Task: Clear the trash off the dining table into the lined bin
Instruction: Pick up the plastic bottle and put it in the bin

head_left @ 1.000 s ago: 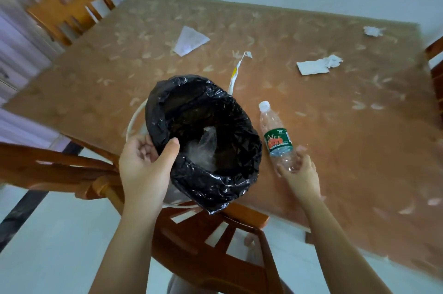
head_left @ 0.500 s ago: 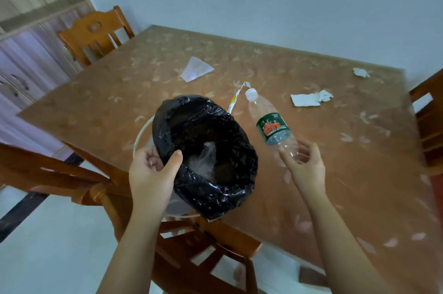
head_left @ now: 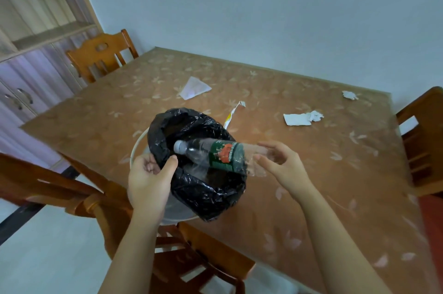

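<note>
My left hand (head_left: 148,181) grips the near rim of a white bin (head_left: 141,142) lined with a black bag (head_left: 206,193), thumb pressed on the liner, holding it tilted at the table's near edge. A clear plastic bottle (head_left: 223,155) with a green and red label lies sideways across the bin's mouth, white cap pointing left, blurred by motion. My right hand (head_left: 285,169) is at the bottle's base with fingers spread and loose. On the brown table (head_left: 323,197) lie a folded white paper (head_left: 194,88), a torn wrapper strip (head_left: 233,114), a crumpled tissue with paper (head_left: 299,118) and a small scrap (head_left: 350,95).
Wooden chairs stand at the far left (head_left: 100,54), at the right edge (head_left: 422,140) and right below the bin (head_left: 72,193). A cabinet with shelves (head_left: 28,73) fills the left side. A pale wall runs behind the table.
My right hand lifted the bottle off the table and swung it left over the bin's mouth, cap first; its fingers have now spread. The left hand kept hold of the bin.
</note>
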The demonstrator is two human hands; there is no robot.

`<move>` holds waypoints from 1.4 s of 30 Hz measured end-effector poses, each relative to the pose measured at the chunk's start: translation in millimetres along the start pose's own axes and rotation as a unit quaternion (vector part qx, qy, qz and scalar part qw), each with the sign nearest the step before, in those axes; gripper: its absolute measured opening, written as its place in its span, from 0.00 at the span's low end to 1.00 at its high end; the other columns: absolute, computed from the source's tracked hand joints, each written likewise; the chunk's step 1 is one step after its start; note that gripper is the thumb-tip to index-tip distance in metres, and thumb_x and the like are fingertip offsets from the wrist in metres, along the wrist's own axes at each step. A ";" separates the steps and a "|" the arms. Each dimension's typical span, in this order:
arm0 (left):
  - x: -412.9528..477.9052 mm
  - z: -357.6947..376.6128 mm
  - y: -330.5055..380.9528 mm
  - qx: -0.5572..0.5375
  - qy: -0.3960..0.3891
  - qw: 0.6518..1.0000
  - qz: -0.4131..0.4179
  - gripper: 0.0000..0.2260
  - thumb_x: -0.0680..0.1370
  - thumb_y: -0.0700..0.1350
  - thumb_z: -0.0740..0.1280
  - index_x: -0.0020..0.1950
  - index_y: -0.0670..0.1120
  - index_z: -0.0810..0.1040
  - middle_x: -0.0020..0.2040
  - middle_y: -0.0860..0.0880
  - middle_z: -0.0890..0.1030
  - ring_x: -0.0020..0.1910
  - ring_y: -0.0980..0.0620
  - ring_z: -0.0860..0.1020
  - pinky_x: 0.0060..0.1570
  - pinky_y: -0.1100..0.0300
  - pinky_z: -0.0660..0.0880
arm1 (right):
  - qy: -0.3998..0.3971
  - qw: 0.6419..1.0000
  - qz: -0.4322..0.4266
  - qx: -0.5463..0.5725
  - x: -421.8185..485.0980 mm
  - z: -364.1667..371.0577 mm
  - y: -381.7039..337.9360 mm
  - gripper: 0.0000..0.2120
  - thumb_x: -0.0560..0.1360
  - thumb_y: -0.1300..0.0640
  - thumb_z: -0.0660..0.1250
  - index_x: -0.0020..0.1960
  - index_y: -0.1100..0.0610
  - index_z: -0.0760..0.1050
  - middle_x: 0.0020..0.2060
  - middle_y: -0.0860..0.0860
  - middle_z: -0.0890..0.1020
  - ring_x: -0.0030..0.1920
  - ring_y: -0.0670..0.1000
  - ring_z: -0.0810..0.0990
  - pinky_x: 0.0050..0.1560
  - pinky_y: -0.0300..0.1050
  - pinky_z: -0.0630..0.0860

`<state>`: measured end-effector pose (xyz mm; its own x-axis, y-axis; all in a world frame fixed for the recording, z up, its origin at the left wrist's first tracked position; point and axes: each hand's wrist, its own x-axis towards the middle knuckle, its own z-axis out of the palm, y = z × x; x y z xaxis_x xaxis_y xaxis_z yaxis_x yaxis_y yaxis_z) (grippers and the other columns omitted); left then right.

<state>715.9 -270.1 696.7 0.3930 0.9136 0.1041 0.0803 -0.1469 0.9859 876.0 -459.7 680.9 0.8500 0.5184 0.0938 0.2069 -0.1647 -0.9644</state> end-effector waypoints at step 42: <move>-156.8 -12.0 28.3 -0.061 -0.266 0.962 0.023 0.09 0.67 0.41 0.72 0.35 0.49 0.72 0.26 0.62 0.76 0.27 0.64 0.73 0.26 0.73 0.69 | 0.249 0.858 0.106 -0.435 -260.7 -62.2 -5.0 0.13 0.71 0.58 0.67 0.55 0.59 0.76 0.50 0.56 0.79 0.52 0.58 0.75 0.50 0.50 0.72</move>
<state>645.6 -413.0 709.9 0.8097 0.5786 0.0975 -0.0433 -0.1069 0.9933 683.5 -646.3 676.7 0.9701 0.0114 0.2423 0.1210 -0.8885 -0.4425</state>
